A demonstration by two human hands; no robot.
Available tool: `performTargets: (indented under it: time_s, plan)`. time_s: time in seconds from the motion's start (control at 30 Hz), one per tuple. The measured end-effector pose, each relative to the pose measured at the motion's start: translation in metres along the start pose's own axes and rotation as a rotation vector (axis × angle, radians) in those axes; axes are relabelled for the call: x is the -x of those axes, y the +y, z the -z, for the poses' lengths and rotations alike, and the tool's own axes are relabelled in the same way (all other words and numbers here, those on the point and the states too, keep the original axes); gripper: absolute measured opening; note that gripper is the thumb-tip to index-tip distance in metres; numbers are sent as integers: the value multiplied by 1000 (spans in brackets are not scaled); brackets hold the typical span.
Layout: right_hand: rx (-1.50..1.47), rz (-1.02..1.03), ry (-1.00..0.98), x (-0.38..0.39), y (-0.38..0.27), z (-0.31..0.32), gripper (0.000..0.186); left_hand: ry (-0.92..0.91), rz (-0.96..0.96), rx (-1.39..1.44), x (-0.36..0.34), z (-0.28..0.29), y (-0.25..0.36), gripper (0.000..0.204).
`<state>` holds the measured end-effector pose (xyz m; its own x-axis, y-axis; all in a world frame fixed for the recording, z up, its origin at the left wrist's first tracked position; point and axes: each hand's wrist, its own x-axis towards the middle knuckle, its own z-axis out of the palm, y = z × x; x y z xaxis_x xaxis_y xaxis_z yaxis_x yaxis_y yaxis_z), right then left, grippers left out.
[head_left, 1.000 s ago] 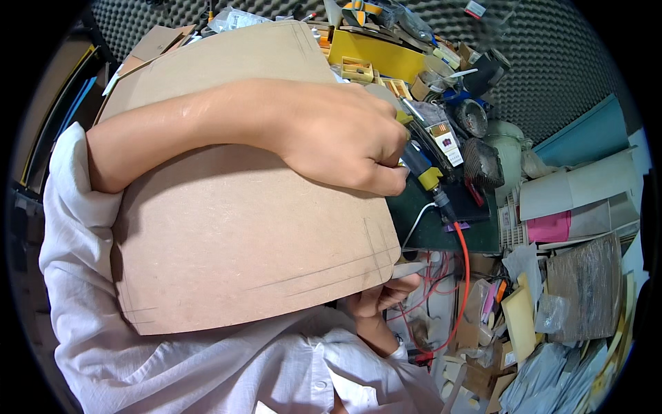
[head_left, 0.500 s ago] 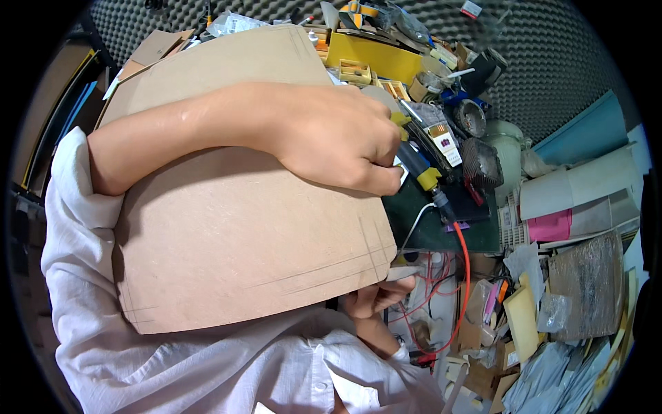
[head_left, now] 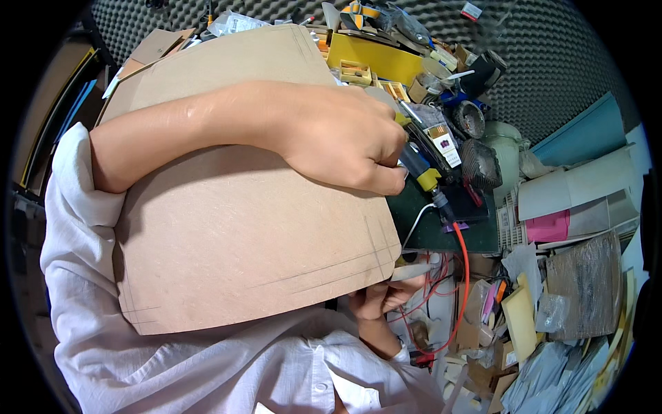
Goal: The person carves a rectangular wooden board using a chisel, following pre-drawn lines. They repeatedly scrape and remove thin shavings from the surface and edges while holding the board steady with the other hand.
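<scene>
A large brown fibreboard sheet [head_left: 227,241] with rounded corners lies tilted in front of my body. Pencil lines run along its edges and cross near the corners. My left forearm reaches over it, and my left hand [head_left: 345,141] is closed at its right edge, fingers curled over and their tips hidden. Below the near right corner, my right hand [head_left: 386,297] is closed, partly hidden by the sheet. A pale grey, flat, tapered piece [head_left: 412,272] shows between its fingers, against the sheet's corner. Its exact kind is unclear.
A yellow and grey power tool [head_left: 424,172] with an orange cord [head_left: 467,276] lies on a dark green mat [head_left: 483,238] beyond the sheet. Small boxes, jars and a yellow panel [head_left: 376,58] crowd the back. Cardboard, plastic bags and a wrapped brown slab [head_left: 586,286] are piled at right.
The sheet and my left hand have shifted slightly to the right. My right hand and the pale piece have moved a little right and up along the corner.
</scene>
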<state>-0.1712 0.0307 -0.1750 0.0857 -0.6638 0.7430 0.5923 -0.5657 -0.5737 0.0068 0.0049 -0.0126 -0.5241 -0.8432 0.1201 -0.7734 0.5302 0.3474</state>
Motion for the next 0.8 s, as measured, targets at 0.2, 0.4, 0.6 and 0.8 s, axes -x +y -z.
performTargets:
  time_s: [0.2,0.4,0.6,0.8]
  plan:
    - [1,-21,-53,4,-1,7,15,-41,-21,-20,-1,1,-1,46]
    - [-110,56,-52,7,11,6,18,1,-40,12,-2,-1,-2,46]
    - [-17,58,-3,15,15,4,21,-8,-31,22,-1,-1,-3,46]
    - [-306,-91,-11,32,24,11,24,3,-51,16,-3,-2,-5,47]
